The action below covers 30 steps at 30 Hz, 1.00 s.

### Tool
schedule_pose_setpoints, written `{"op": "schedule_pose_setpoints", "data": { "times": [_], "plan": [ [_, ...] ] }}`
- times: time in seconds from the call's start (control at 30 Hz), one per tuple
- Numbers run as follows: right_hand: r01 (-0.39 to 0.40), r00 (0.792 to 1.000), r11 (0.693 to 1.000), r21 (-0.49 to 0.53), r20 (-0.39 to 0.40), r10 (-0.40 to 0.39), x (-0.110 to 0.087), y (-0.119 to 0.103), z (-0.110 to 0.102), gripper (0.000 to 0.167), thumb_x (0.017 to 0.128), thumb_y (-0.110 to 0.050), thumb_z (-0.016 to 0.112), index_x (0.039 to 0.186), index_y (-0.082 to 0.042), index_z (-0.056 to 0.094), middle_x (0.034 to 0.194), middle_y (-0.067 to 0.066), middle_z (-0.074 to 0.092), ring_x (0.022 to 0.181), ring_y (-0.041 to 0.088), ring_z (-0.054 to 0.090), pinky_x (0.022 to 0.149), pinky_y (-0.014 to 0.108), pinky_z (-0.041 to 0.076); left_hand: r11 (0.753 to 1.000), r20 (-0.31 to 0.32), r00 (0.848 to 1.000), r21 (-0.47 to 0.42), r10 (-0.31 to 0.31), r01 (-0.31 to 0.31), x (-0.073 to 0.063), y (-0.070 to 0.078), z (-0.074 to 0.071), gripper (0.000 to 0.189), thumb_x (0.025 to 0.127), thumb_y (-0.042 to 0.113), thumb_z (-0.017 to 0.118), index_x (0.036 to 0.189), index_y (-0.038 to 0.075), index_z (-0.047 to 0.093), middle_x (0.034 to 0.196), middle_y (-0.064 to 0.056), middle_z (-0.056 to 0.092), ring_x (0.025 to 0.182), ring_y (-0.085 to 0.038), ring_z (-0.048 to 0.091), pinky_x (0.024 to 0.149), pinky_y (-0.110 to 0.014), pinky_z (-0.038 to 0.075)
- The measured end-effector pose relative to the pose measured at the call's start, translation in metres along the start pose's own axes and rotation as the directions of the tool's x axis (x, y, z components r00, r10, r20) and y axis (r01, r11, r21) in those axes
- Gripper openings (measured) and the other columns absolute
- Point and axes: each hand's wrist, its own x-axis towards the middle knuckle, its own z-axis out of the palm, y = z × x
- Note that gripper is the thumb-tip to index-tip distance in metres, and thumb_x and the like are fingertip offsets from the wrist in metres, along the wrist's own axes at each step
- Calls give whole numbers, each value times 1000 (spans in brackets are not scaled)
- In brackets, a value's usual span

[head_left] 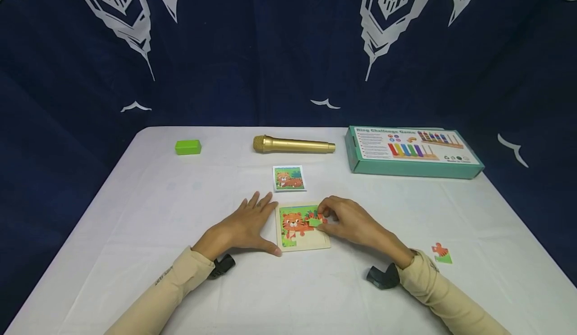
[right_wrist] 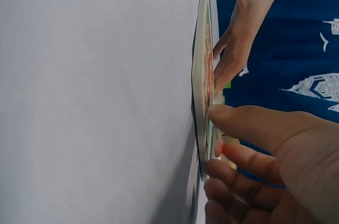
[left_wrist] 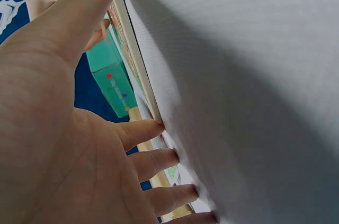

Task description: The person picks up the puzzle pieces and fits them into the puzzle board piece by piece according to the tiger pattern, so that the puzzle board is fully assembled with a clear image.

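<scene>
A wooden jigsaw puzzle board (head_left: 308, 245) with a tiger picture lies in the middle of the white table, partly filled with pieces. My left hand (head_left: 243, 227) is spread at its left side, with the thumb and index fingertip right at the board's edge; the left wrist view shows those fingers (left_wrist: 151, 163) straight and apart. Over the board's right part, my right hand (head_left: 351, 221) pinches a green-and-red puzzle piece (head_left: 314, 222) between thumb and fingers. In the right wrist view, the right thumb (right_wrist: 228, 115) is close over the board's face. The fingers partly hide the piece.
Just beyond the board lies a tiger picture card (head_left: 289, 179). A gold microphone (head_left: 295, 145), a green block (head_left: 188, 147) and a teal game box (head_left: 414, 169) line the far side. Another loose puzzle piece (head_left: 442, 253) sits by the right forearm.
</scene>
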Motion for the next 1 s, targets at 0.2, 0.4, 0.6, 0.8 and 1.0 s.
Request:
{"op": "schedule_pose_setpoints", "data": {
  "times": [0.2, 0.4, 0.6, 0.8, 1.0],
  "plan": [
    [61, 998, 996, 59, -33, -59, 1, 2, -1, 29, 78, -14, 79, 103, -8, 66, 85, -5, 64, 70, 10, 54, 60, 21, 46, 1000, 3, 1000, 6, -1, 1, 0, 1, -1, 119, 63, 68, 76, 151, 6, 25, 160, -14, 9, 146, -38, 0, 116, -55, 7],
    [115, 993, 986, 122, -20, -113, 1, 0, 1, 34, 81, -13, 77, 112, -6, 66, 87, -5, 63, 70, 8, 53, 61, 21, 46, 1000, 8, 1000, 12, 4, -4, 0, 1, -1, 119, 64, 68, 75, 151, 6, 25, 160, -15, 9, 146, -38, 0, 116, -56, 8],
    [156, 986, 980, 120, 34, -162, 0, -8, 6, 29, 82, -17, 76, 109, -8, 68, 84, -9, 61, 72, 8, 54, 62, 21, 46, 1000, 13, 1000, 14, 2, -3, 0, 1, -2, 119, 64, 69, 74, 152, 6, 24, 160, -15, 9, 146, -38, 0, 116, -56, 8],
    [180, 979, 980, 90, 82, -187, -1, -13, 10, 30, 83, -23, 76, 109, -12, 70, 82, -13, 59, 70, 6, 52, 63, 20, 45, 1000, 9, 1000, 14, 2, -2, 0, 0, -1, 119, 64, 69, 75, 151, 5, 25, 160, -15, 10, 146, -38, 0, 116, -56, 9],
    [218, 969, 973, 80, 102, -225, -3, -17, 12, 29, 82, -25, 77, 108, -13, 71, 86, -13, 62, 68, 4, 51, 61, 19, 44, 1000, 0, 1000, 7, 8, -8, 0, -1, 0, 119, 64, 69, 75, 151, 5, 26, 160, -15, 10, 146, -38, 0, 116, -56, 9]
  ]
}}
